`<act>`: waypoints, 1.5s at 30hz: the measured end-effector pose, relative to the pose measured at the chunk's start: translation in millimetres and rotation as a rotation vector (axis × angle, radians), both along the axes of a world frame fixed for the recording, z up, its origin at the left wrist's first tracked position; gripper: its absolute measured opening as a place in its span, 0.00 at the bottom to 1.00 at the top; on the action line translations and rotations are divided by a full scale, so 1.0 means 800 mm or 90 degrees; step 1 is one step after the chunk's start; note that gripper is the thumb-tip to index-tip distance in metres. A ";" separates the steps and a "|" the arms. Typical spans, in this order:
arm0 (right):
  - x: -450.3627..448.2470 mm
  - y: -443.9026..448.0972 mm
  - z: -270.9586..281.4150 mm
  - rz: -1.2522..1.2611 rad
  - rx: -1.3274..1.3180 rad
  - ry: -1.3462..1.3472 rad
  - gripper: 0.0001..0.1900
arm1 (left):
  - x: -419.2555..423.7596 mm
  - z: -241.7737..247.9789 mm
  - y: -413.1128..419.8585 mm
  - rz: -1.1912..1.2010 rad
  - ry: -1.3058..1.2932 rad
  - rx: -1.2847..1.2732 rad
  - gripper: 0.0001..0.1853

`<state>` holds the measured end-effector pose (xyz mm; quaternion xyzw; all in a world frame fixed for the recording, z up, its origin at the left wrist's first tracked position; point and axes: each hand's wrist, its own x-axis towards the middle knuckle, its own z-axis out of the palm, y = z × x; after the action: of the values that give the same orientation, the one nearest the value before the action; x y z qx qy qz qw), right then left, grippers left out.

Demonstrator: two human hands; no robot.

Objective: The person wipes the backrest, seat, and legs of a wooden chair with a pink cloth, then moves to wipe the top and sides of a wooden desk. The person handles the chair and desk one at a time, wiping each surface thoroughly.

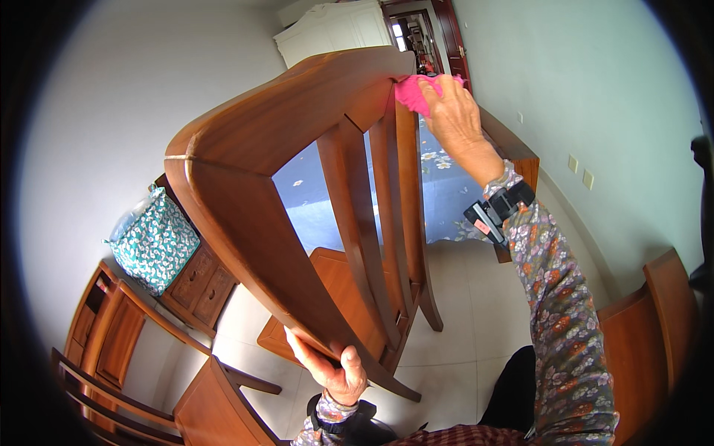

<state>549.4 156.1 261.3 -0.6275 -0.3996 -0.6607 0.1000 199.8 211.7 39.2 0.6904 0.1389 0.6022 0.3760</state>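
A brown wooden chair (223, 200) stands before me, its slatted back facing me at a slant. My left hand (334, 371) grips the near upright of the backrest low down, with the thumb on one side and the fingers on the other. In my right hand (454, 114) is a bunched pink cloth (414, 95), pressed against the far upper corner of the backrest. Part of the cloth is hidden under my fingers. Through the slats shows the chair's wooden seat (329, 284).
Beyond the chair lies a bed with a blue flowered cover (452, 206). At left, a patterned teal storage bag (159, 240) sits on a wooden drawer cabinet (203, 284). A second chair (217, 401) is at lower left. More wooden furniture (636, 334) stands at right by the wall.
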 end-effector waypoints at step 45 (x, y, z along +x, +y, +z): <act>-0.008 0.013 -0.065 0.029 -0.102 0.063 0.17 | 0.005 -0.001 -0.011 0.003 -0.044 -0.023 0.48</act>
<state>543.0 166.2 209.1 -0.6563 -0.4599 -0.5922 0.0842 204.0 203.0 38.7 0.6620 0.1386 0.6240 0.3915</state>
